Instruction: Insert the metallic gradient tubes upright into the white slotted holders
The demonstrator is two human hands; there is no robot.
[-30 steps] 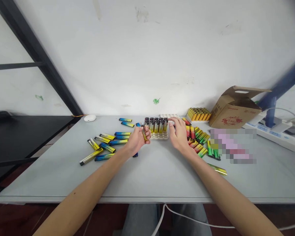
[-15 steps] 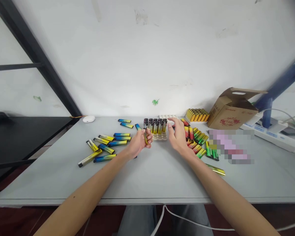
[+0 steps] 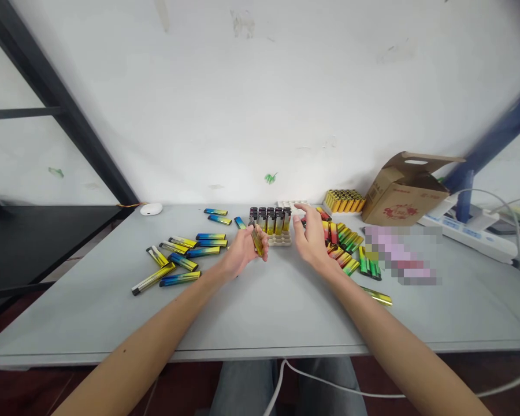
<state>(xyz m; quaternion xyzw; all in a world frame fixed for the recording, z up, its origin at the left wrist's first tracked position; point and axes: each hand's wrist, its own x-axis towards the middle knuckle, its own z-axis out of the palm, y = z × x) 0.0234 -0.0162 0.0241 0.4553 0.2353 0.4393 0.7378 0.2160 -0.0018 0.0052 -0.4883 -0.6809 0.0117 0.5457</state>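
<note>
A yellow lighter (image 3: 257,240) with a dark top leans in the fingers of my left hand (image 3: 241,249), in front of the tray. Several yellow lighters with black tops (image 3: 271,221) stand upright in rows in a pale tray (image 3: 281,240), which has bare slots along its front. Just right of this tray, my right hand (image 3: 311,238) is raised with thumb and index finger apart and nothing between them. Blue-and-yellow lighters (image 3: 208,243) lie scattered to the left. Red, yellow and green lighters (image 3: 342,238) lie beyond my right hand, partly hidden by it.
A tray packed with yellow lighters (image 3: 345,201) stands by the wall, beside an open cardboard box (image 3: 401,193). Another pale tray (image 3: 291,204) is behind the rows. A white power strip (image 3: 468,236) and cables are on the right; a small white case (image 3: 151,209) sits far left.
The lighter in my left hand has tipped, and more of its yellow body shows. My right hand stays in nearly the same place beside the tray. The view has shifted slightly.
</note>
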